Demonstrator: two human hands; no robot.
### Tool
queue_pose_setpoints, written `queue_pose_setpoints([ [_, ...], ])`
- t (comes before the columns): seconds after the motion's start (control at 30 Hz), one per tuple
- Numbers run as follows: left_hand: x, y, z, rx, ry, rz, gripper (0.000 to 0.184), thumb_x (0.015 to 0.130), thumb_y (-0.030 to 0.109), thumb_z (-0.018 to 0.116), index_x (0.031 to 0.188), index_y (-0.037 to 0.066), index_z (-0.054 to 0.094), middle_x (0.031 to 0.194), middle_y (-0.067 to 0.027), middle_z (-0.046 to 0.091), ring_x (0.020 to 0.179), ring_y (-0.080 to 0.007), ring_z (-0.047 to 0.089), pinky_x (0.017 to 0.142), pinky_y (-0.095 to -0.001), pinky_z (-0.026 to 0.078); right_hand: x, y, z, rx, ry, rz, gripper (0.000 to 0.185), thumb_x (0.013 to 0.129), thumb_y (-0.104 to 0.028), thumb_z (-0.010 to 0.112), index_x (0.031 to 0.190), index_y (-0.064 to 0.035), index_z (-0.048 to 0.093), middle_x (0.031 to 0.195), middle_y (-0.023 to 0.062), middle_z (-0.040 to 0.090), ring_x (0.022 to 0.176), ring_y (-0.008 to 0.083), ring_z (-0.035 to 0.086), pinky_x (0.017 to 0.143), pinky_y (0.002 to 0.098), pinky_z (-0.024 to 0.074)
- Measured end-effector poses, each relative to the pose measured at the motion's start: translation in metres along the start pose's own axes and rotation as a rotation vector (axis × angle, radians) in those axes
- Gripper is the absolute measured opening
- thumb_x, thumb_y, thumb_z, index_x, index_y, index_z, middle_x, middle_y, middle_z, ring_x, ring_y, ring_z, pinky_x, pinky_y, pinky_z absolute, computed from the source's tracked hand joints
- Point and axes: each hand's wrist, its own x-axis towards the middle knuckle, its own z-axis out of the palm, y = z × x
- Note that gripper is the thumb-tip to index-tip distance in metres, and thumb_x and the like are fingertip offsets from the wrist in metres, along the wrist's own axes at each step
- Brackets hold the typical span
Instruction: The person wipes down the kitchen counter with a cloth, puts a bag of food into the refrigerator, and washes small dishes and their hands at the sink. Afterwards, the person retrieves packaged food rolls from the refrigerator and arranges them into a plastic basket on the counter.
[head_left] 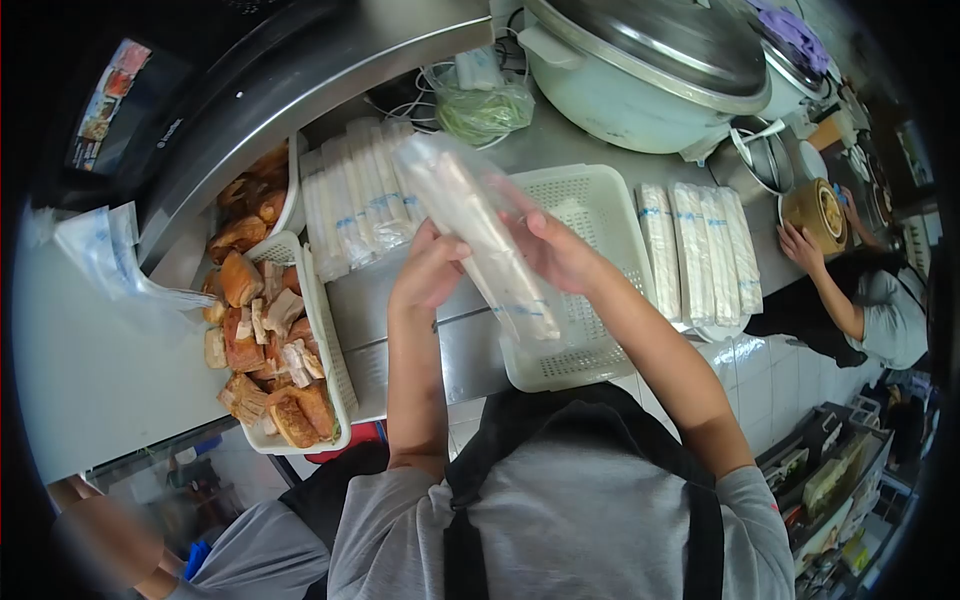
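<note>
A long clear plastic packet [490, 240] with a pale, narrow bundle inside and blue print near its lower end is held slantwise in front of me. My left hand [432, 268] is closed on its left side, thumb across the front. On the other side, my right hand [560, 250] grips the packet's edge, its fingers partly hidden behind the film. Beneath my right hand and forearm is a white perforated basket [600, 190]. Similar packets [362, 190] lie in a row beyond my left hand, and another row of packets [700, 255] lies right of the basket.
At left, a white basket [345, 395] holds chunks of roasted meat [245, 340]. A large lidded pot [640, 90] and a bagged green vegetable [485, 110] stand at the back. One co-worker [840, 290] handles a round container [815, 215] at right; another person [250, 550] is at lower left.
</note>
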Motion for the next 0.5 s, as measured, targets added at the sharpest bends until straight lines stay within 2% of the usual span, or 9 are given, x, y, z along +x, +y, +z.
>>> queue_pose_setpoints([
  [0.03,0.002,0.000,0.008,-0.010,-0.020,-0.014,0.065,0.071,0.007,0.059,0.133,-0.003,0.040,0.123,-0.0179,0.059,0.112,-0.0281,0.059,0.100,-0.0416,0.045,-0.007,-0.006,-0.005,0.038,-0.042,0.013,0.094,0.085,-0.047,0.066,0.153,-0.0133,0.011,0.143,0.0166,0.036,0.133,0.0276,0.036,0.112,0.0390,0.0245],
  [0.07,0.005,0.002,0.015,0.025,-0.002,-0.014,0.063,0.074,0.006,0.058,0.133,-0.002,0.038,0.121,-0.0165,0.058,0.109,-0.0260,0.060,0.094,-0.0405,0.049,-0.013,0.001,-0.014,-0.042,0.012,-0.012,0.094,0.084,-0.040,0.070,0.153,-0.0131,0.011,0.144,0.0148,0.037,0.132,0.0270,0.038,0.110,0.0384,0.0291],
  [0.17,0.013,0.000,0.033,0.144,0.175,-0.026,0.060,0.078,0.004,0.057,0.133,-0.002,0.036,0.119,-0.0150,0.057,0.106,-0.0240,0.061,0.087,-0.0386,0.053,-0.042,-0.022,0.009,-0.407,0.103,-0.012,0.101,0.077,-0.027,0.079,0.153,-0.0156,0.013,0.145,0.0181,0.038,0.130,0.0255,0.042,0.106,0.0362,0.0354],
  [0.27,0.017,-0.029,0.044,0.122,0.283,0.011,0.056,0.080,0.002,0.055,0.133,-0.002,0.035,0.119,-0.0143,0.055,0.105,-0.0225,0.061,0.080,-0.0362,0.056,-0.057,-0.002,0.013,-1.077,0.359,-0.168,0.089,0.079,-0.010,0.074,0.151,-0.0142,0.021,0.137,0.0175,0.046,0.119,0.0281,0.053,0.099,0.0349,0.0423],
  [0.37,0.016,-0.044,0.053,0.032,0.257,-0.037,0.056,0.080,0.002,0.056,0.132,-0.001,0.036,0.123,-0.0155,0.053,0.110,-0.0236,0.058,0.088,-0.0368,0.052,-0.069,-0.003,0.020,-1.242,0.481,-0.048,0.080,0.081,-0.010,0.069,0.149,-0.0136,0.027,0.129,0.0177,0.050,0.111,0.0340,0.056,0.094,0.0361,0.0452],
  [0.47,0.036,-0.049,0.046,-0.154,0.206,0.094,0.050,0.079,0.000,0.057,0.126,-0.001,0.040,0.119,-0.0134,0.052,0.111,-0.0229,0.055,0.093,-0.0366,0.048,-0.078,0.006,0.015,-1.327,0.501,-0.049,0.077,0.083,-0.010,0.067,0.149,-0.0165,0.028,0.122,0.0189,0.052,0.101,0.0389,0.056,0.087,0.0379,0.0489],
  [0.5,0.044,-0.050,0.043,-0.170,0.230,0.066,0.048,0.079,0.000,0.056,0.124,0.000,0.041,0.117,-0.0125,0.053,0.110,-0.0227,0.055,0.093,-0.0366,0.047,-0.080,0.011,0.015,-1.357,0.513,-0.043,0.075,0.084,-0.009,0.066,0.149,-0.0177,0.029,0.123,0.0181,0.052,0.100,0.0366,0.058,0.085,0.0368,0.0498],
])
